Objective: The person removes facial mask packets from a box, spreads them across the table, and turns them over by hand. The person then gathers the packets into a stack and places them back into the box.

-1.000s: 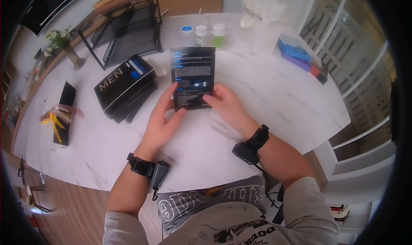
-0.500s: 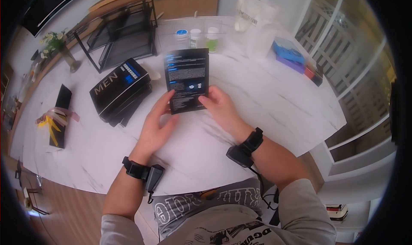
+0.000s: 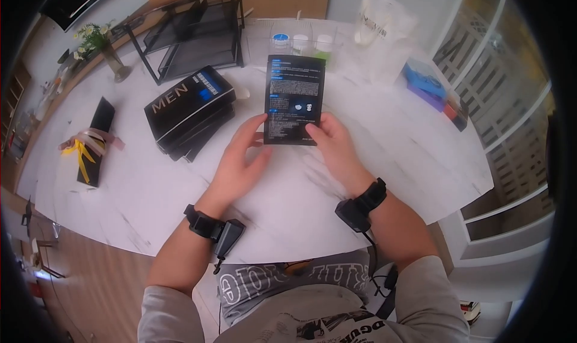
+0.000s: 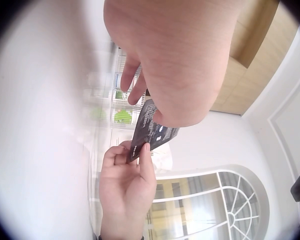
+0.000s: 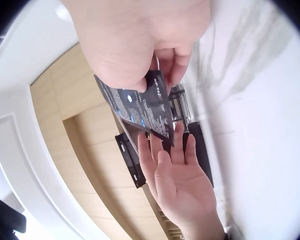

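Black rack (image 3: pixel 207 51): flower vase (image 3: pixel 119 71) left of it, capped bottles (image 3: pixel 301 42) right, white bag (image 3: pixel 383 27) farther right.

Holding left forearm (image 3: pixel 179 251) and right forearm (image 3: pixel 407 227) out in front, slanting both inward from elbows set at either side of the torso (image 3: pixel 264 322). Poising left hand (image 3: pixel 242 158) and right hand (image 3: pixel 338 143) near each other but apart, well ahead of the torso. Pinching with the right hand, laying right thumb (image 3: pixel 316 133) across the front and curling right fingers (image 4: pixel 115 156) behind it. Holding the left hand looser, with left fingers (image 5: pixel 178 152) stretched nearly straight and somewhat spread, and with left thumb (image 3: pixel 261 161) angled away from them. Turning left palm (image 5: pixel 192 197) and right palm (image 4: pixel 125 187) roughly toward one another
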Motion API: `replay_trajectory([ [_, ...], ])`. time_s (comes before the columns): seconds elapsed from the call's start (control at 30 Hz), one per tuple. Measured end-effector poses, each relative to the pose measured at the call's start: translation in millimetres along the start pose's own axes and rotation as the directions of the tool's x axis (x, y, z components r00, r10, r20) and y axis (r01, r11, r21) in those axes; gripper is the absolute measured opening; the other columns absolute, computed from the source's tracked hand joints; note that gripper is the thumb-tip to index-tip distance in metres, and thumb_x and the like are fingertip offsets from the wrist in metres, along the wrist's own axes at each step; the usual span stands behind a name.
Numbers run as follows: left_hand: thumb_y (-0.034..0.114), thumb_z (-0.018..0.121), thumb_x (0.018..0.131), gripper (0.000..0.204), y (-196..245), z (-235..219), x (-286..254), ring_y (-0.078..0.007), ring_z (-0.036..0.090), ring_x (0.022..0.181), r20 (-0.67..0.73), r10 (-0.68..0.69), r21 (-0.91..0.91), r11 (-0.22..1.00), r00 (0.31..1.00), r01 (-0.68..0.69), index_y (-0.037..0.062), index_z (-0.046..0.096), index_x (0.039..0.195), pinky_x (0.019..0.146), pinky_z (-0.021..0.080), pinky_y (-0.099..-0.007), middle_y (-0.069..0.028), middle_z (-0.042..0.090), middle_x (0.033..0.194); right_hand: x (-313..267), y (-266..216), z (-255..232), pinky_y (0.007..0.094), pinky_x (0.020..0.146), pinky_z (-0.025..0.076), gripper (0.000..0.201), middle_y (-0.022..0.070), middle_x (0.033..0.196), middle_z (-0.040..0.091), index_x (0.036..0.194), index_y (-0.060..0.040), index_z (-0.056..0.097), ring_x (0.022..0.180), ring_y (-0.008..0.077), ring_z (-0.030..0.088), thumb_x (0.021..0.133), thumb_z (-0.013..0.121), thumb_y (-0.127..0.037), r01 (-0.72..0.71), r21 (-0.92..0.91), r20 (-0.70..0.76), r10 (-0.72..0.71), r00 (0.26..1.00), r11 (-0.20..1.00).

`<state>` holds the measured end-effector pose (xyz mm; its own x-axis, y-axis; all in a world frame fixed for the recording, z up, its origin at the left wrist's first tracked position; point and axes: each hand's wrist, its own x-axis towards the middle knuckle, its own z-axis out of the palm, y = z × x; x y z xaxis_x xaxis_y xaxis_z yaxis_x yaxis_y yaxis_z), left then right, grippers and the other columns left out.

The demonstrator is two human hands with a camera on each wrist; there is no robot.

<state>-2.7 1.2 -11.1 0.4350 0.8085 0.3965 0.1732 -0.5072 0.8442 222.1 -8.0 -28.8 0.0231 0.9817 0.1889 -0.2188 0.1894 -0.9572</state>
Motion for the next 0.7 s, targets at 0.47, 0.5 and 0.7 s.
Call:
replay_trajectory([
  [0.47, 0.001, 0.059, 0.09, 0.043, 7, -1, 0, -0.0259, 0.048, 0.132, 0.023, 0.066, 0.141, 0.988, 0.998, -0.069, 0.0025, 0.057, 0.133, 0.108, 0.04, -0.0361, -0.0157, 0.048, 0.143, 1, -5, -1, 0.0267, 0.09, 0.049, 0.014, 0.006, 0.107, 0.065, 0.113, 0.0007, 0.055, 0.097, 0.0095, 0.061, 0.101, 0.054, -0.006, 0.003, 0.053, -0.028, -0.002, 1.0, 0.999],
  [0.5, 0.001, 0.059, 0.089, 0.044, 7, -3, 2, -0.0266, 0.046, 0.134, 0.012, 0.105, 0.182, 0.978, 0.994, -0.105, 0.0027, 0.057, 0.133, 0.109, 0.039, -0.0369, -0.0158, 0.048, 0.145, 3, -4, -2, 0.0269, 0.09, 0.049, 0.015, 0.0064, 0.107, 0.065, 0.114, 0.0007, 0.054, 0.097, 0.0098, 0.061, 0.101, 0.055, -0.007, 0.036, -0.015, -0.053, -0.037, 0.998, 0.999],
  [0.7, 0.002, 0.063, 0.089, 0.059, 15, 2, 1, -0.0276, 0.026, 0.149, 0.186, 0.051, -0.063, 0.997, 0.981, -0.04, 0.0069, 0.047, 0.146, 0.119, 0.023, -0.0388, -0.0141, 0.029, 0.16, -9, -1, 4, 0.033, 0.099, 0.048, 0.037, 0.0139, 0.122, 0.062, 0.128, 0.0011, 0.05, 0.113, 0.0202, 0.06, 0.095, 0.063, -0.009, 0.151, -0.315, 0.092, -0.128, 0.987, 0.937],
])
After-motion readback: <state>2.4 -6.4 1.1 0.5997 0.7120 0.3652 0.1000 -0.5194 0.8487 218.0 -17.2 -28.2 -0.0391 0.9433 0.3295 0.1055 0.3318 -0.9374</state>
